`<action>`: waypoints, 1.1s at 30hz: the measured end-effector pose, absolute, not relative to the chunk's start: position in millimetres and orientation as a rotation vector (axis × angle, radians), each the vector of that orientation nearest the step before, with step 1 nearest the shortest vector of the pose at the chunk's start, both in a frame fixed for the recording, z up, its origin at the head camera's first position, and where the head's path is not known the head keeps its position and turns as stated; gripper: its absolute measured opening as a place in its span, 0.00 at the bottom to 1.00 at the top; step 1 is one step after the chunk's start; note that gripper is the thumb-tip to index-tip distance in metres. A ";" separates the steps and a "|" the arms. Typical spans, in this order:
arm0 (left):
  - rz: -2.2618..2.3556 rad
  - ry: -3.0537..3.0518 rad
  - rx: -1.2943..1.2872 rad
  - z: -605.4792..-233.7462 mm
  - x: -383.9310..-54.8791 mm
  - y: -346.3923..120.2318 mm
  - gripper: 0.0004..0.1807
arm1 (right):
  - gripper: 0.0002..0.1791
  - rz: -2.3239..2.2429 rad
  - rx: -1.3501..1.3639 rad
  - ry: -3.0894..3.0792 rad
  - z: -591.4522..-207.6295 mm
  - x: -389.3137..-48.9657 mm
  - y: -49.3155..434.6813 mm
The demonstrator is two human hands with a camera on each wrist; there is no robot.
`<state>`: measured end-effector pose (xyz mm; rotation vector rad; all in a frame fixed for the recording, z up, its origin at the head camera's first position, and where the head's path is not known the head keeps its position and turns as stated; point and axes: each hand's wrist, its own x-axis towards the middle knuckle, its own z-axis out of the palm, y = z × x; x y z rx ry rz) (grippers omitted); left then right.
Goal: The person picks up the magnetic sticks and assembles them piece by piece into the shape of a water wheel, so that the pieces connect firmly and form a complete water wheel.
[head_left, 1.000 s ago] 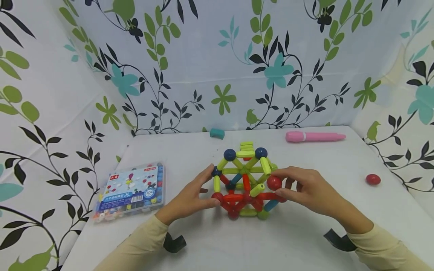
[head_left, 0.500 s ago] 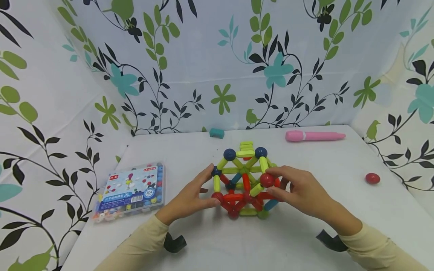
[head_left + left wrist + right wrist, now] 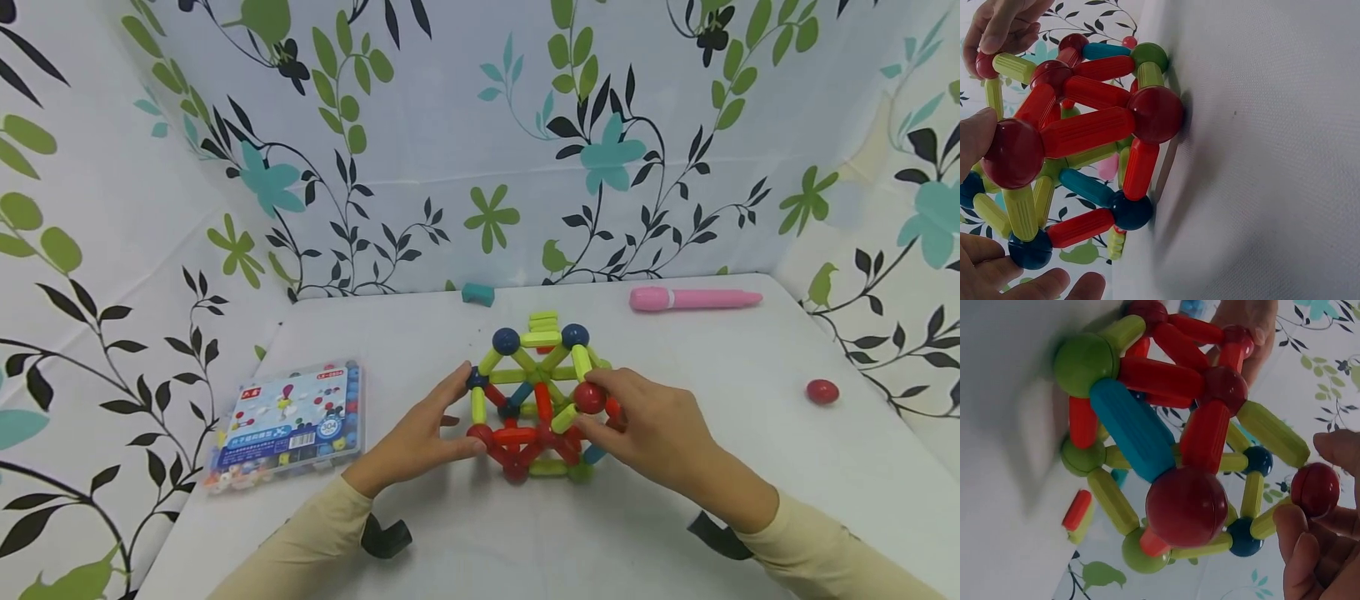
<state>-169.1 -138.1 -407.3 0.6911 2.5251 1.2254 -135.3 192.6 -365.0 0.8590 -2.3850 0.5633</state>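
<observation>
A structure of coloured rods and balls [image 3: 543, 437] stands on the white table in the head view. My left hand [image 3: 422, 433] holds its left side, the thumb on a red ball [image 3: 1013, 154] and a finger at a dark blue ball [image 3: 1030, 250]. At the upper right of the structure, my right hand [image 3: 654, 427] pinches another red ball [image 3: 1315, 490] between thumb and fingers. That ball sits against the ends of two yellow-green rods, one coming down from a dark blue ball [image 3: 575, 335], the other slanting up from a lower red ball [image 3: 1224, 391].
A clear case [image 3: 288, 419] of small parts lies left of the structure. Behind stand a teal piece [image 3: 477, 294] and several yellow-green rods [image 3: 543, 320]. A pink pen-shaped object [image 3: 693, 299] lies at the back right, a loose red ball [image 3: 822, 392] on the right.
My right hand has moved left, bringing its red ball from beside the structure to the two rod ends. My left hand and the structure have stayed about where they were.
</observation>
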 end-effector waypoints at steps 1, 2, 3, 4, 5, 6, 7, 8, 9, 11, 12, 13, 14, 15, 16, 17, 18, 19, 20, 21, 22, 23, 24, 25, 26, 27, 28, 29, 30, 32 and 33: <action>1.227 2.525 0.693 -407.6 -169.3 -138.4 0.57 | 0.30 0.543 0.858 -2.378 -364.9 -135.5 191.0; 1.229 2.523 0.693 -407.8 -169.5 -138.5 0.57 | 0.31 0.524 0.855 -2.372 -364.9 -135.6 189.6; 1.231 2.523 0.697 -408.2 -169.6 -138.4 0.57 | 0.31 0.503 0.852 -2.365 -365.0 -135.8 188.5; 1.226 2.524 0.691 -408.4 -169.8 -138.3 0.57 | 0.31 0.481 0.846 -2.360 -365.2 -135.7 187.7; 1.229 2.522 0.696 -408.7 -169.9 -138.2 0.57 | 0.30 0.466 0.842 -2.358 -365.3 -135.6 187.4; 1.232 2.520 0.702 -408.9 -170.0 -138.0 0.57 | 0.29 0.457 0.841 -2.356 -366.1 -135.6 187.7; 1.233 2.519 0.702 -408.9 -169.9 -137.7 0.57 | 0.29 0.455 0.842 -2.357 -366.1 -135.6 188.4; 1.236 2.518 0.704 -409.0 -169.8 -137.5 0.57 | 0.30 0.461 0.842 -2.356 -365.6 -135.6 189.6; 1.236 2.517 0.702 -409.1 -169.7 -137.4 0.57 | 0.31 0.476 0.837 -2.355 -364.5 -136.0 191.6; 1.232 2.514 0.696 -409.2 -169.8 -137.2 0.57 | 0.32 0.542 0.817 -2.340 -361.3 -141.1 199.2; 1.231 2.514 0.694 -409.0 -169.8 -137.0 0.57 | 0.31 0.582 0.800 -2.335 -359.1 -146.6 204.6; 1.230 2.515 0.688 -408.8 -169.8 -136.8 0.57 | 0.26 0.621 0.774 -2.340 -356.7 -154.5 210.4; 1.230 2.515 0.687 -408.9 -170.2 -136.8 0.57 | 0.20 0.660 0.754 -2.351 -355.4 -165.2 216.8; 1.231 2.517 0.690 -409.0 -170.4 -136.9 0.57 | 0.14 0.689 0.737 -2.376 -355.2 -178.1 223.3; 1.232 2.518 0.691 -408.8 -170.6 -137.1 0.57 | 0.10 0.704 0.732 -2.417 -356.5 -193.0 229.0; 1.235 2.518 0.690 -408.8 -170.7 -137.5 0.57 | 0.08 0.694 0.739 -2.480 -359.4 -209.1 233.2; 1.237 2.517 0.688 -408.8 -170.6 -137.9 0.57 | 0.08 0.678 0.756 -2.552 -363.6 -225.5 235.5; 1.239 2.514 0.684 -408.9 -170.4 -138.6 0.58 | 0.08 0.664 0.790 -2.627 -369.5 -241.2 236.2; 1.240 2.513 0.684 -409.1 -170.3 -139.1 0.58 | 0.08 0.657 0.834 -2.703 -376.4 -255.8 235.3; 1.242 2.514 0.687 -408.8 -170.1 -140.1 0.57 | 0.09 0.655 0.882 -2.773 -382.8 -269.1 232.0; 1.239 2.513 0.684 -408.7 -170.1 -140.8 0.57 | 0.10 0.648 0.928 -2.832 -390.1 -281.3 227.8; 1.240 2.513 0.687 -408.6 -170.0 -141.3 0.57 | 0.10 0.645 0.968 -2.880 -397.3 -291.6 222.9; 1.240 2.513 0.691 -408.5 -169.9 -141.6 0.57 | 0.11 0.657 0.996 -2.921 -403.1 -299.3 217.9; 1.243 2.515 0.693 -408.5 -169.9 -141.7 0.57 | 0.11 0.666 1.020 -2.949 -408.7 -305.3 212.8; 1.243 2.516 0.695 -408.5 -169.9 -141.5 0.57 | 0.12 0.660 1.036 -2.970 -413.6 -309.9 208.1; 1.246 2.517 0.698 -408.6 -169.8 -141.3 0.56 | 0.13 0.647 1.045 -2.987 -417.2 -312.8 203.8; 1.244 2.516 0.693 -408.9 -169.8 -140.9 0.57 | 0.14 0.626 1.045 -3.001 -420.9 -314.8 200.2; 1.244 2.518 0.693 -408.9 -169.5 -140.6 0.57 | 0.15 0.607 1.042 -3.013 -423.4 -315.6 197.1; 1.243 2.520 0.691 -409.2 -169.6 -140.4 0.57 | 0.16 0.587 1.038 -3.025 -425.0 -315.7 194.4; 1.240 2.523 0.693 -409.4 -169.3 -140.0 0.57 | 0.18 0.523 1.032 -3.043 -427.6 -315.6 190.4; 1.240 2.526 0.697 -409.5 -169.2 -140.0 0.57 | 0.19 0.493 1.025 -3.052 -428.6 -315.4 188.6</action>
